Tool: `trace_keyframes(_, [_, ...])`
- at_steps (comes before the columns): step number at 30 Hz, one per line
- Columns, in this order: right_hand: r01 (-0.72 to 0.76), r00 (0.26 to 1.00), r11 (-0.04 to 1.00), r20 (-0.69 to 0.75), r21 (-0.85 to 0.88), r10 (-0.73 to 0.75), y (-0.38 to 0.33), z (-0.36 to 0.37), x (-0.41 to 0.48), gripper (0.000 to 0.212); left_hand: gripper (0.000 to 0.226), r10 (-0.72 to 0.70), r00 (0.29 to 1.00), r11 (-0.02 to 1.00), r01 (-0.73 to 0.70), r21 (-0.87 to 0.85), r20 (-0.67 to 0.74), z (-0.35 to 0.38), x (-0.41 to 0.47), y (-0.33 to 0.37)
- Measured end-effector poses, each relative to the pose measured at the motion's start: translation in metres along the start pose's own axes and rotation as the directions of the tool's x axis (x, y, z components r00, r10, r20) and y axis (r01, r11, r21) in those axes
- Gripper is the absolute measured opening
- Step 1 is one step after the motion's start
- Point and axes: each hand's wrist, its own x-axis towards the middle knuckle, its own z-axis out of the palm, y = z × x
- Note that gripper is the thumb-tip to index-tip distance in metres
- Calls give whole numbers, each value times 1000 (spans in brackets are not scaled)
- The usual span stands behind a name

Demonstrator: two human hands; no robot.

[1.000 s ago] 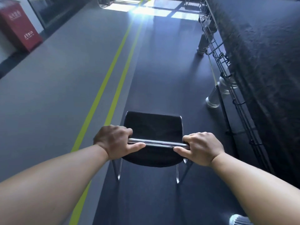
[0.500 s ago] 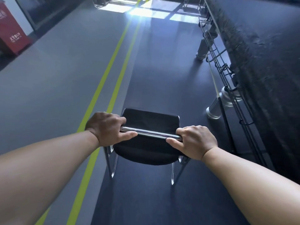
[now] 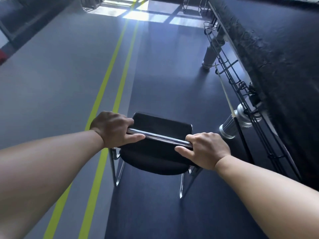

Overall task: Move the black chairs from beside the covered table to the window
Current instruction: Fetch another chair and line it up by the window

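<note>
A black chair (image 3: 156, 157) with chrome legs is in front of me, seen from above and behind. Its chrome top rail runs between my hands. My left hand (image 3: 113, 129) grips the rail's left end and my right hand (image 3: 206, 150) grips its right end. The chair sits over the dark floor, just right of the yellow lines, tilted slightly with the right side lower. The covered table (image 3: 276, 54), draped in black cloth, runs along the right side. Bright patches of window light (image 3: 143, 14) fall on the floor far ahead.
Two yellow floor lines (image 3: 110, 78) run forward on the left of the chair. Silver table legs (image 3: 232, 125) and a black wire rack (image 3: 241, 94) hang under the table edge on the right. Chair frames (image 3: 91, 4) stand far ahead near the light.
The chair and both hands have travelled forward along the table. The red box at far left has slipped almost out of view, and the sunlit patches are closer.
</note>
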Motion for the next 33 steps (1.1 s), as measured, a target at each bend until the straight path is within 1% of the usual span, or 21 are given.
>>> trace_keyframes(3, [-7, 1000, 1000, -2, -6, 7, 11, 4, 32, 73, 81, 22, 1000, 1000, -23, 12, 12, 7, 32, -19])
trace_keyframes(6, [2, 1000, 999, -31, -33, -3, 23, 8, 65, 72, 83, 27, 999, 999, -26, 19, -28, 16, 62, -39])
trace_keyframes(8, [-10, 999, 999, -31, -34, 9, 37, 4, 87, 72, 84, 14, 1000, 1000, -14, -1, -21, 17, 85, -47])
trace_keyframes(11, [12, 1000, 999, -7, -33, -13, 56, 8, 120, 73, 83, 7, 1000, 1000, -7, 24, 5, 26, 114, -58])
trace_keyframes(14, [77, 997, 997, -11, -15, -78, 83, 21, 156, 71, 81, -50, 999, 999, 50, 12, -6, 43, 137, -64])
trace_keyframes(17, [124, 992, 992, 1, -37, -124, 121, 21, 192, 71, 78, -110, 994, 994, 110, -10, -5, 50, 170, -61])
trace_keyframes(22, [199, 980, 977, 21, -78, -198, 185, 21, 256, 82, 74, -207, 978, 978, 206, -24, -13, 59, 231, -52])
trace_keyframes(25, [230, 973, 968, 37, -96, -228, 215, 21, 287, 85, 70, -252, 968, 967, 252, -36, -5, 60, 259, -45])
trace_keyframes(28, [252, 967, 961, 53, -112, -248, 239, 22, 315, 86, 72, -294, 956, 956, 294, -17, 6, 60, 286, -43])
trace_keyframes(33, [275, 961, 954, 21, -116, -275, 266, 25, 360, 85, 73, -331, 944, 944, 331, 6, 4, 66, 328, -56])
